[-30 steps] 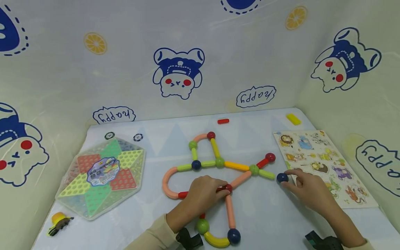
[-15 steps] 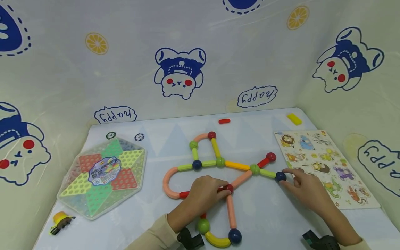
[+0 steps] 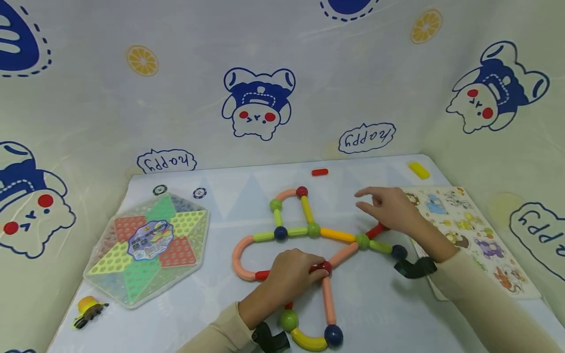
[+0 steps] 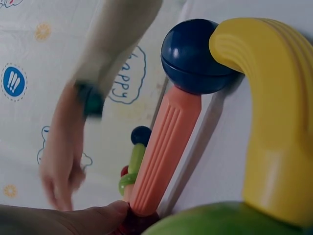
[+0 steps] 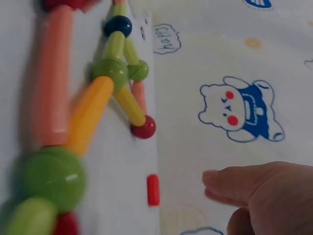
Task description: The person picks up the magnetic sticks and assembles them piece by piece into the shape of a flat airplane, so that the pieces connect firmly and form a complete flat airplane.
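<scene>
A flat figure of coloured magnetic rods and balls lies mid-table; its orange rod [image 3: 337, 235] joins two green balls. My left hand [image 3: 291, 274] pinches a red ball [image 3: 325, 267] at a joint, partly covering the red rod beside it. In the left wrist view, the thumb lies against that joint, below a salmon rod [image 4: 166, 152] and a navy ball [image 4: 193, 56]. My right hand [image 3: 390, 208] is raised over the figure's right end, holding nothing, index finger extended. It hides the red ball there. A navy ball [image 3: 399, 252] touches the light-green rod [image 3: 380, 246].
A loose red rod [image 3: 320, 172] and a yellow block [image 3: 419, 170] lie near the back edge. An animal picture board [image 3: 490, 247] is at right. At left are a hexagonal game box [image 3: 145, 250], a small yellow-hatted toy [image 3: 89, 311] and two round black-and-white discs [image 3: 160, 189].
My right hand set the navy ball against the light-green rod's end, let go, and moved up and left toward the back. My left hand stays at the red ball.
</scene>
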Demonstrator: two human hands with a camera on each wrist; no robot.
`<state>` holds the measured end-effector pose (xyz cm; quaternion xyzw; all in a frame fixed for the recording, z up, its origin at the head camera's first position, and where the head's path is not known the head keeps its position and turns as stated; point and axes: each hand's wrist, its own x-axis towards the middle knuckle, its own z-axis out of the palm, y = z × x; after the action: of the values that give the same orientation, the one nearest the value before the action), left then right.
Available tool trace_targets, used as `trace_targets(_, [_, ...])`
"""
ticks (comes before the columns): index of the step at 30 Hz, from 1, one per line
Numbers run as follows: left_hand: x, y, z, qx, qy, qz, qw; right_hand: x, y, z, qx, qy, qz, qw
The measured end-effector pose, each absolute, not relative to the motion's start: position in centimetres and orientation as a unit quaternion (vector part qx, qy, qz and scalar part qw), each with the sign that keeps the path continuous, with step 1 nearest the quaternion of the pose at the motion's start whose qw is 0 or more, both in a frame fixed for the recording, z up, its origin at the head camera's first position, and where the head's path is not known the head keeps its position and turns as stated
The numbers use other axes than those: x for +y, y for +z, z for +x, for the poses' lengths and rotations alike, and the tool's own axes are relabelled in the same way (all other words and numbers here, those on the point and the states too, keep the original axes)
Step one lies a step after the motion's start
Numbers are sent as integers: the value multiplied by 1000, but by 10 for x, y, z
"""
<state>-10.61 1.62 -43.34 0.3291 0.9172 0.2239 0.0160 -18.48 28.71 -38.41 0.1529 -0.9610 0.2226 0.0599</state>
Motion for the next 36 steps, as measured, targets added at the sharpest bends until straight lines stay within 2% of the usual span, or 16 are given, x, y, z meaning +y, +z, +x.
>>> trace_targets(6, [15,-434,-106,918,220,330,17,246,-388,-261,-960,206,176,66])
trace_targets(12, [15,-434,-106,921,213,325,22,228,-407,-320,-976,160,148,2])
trace_targets(16, [16,-434,-105,922,209,325,26,225,-418,-339,-978,164,127,-38])
trace_targets(21, [15,-434,-105,924,211,319,27,218,-422,-347,-977,177,110,-50])
trace_targets(29, [17,-433,-104,924,210,319,24,223,-419,-332,-982,155,94,-55])
trace_targets(36, [15,-433,-105,921,214,326,12,248,-392,-297,-980,174,97,-6])
